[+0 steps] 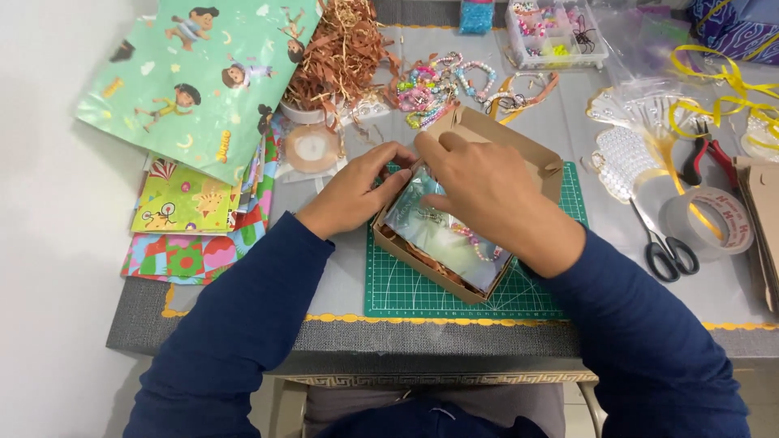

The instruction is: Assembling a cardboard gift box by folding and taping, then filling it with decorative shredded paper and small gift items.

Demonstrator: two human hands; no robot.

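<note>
Both hands gripping clear bead pouch (pixel 442 231) in kraft box (pixel 487 142): left hand (pixel 353 195) at 9 o'clock, right hand (pixel 495 199) at 12. Press flat, edges tucked under walls, w/o crushing beads.

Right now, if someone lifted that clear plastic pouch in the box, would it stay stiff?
Probably floppy: the clear pouch is thin, crinkled film. Likely light, with only small beads showing inside. Its glossy surface may slip under the hands.

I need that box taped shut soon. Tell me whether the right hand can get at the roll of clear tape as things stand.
Probably yes. The right hand rests on the clear packet in the cardboard box; the tape roll lies on its side of the table, with only scissors lying flat between.
</note>
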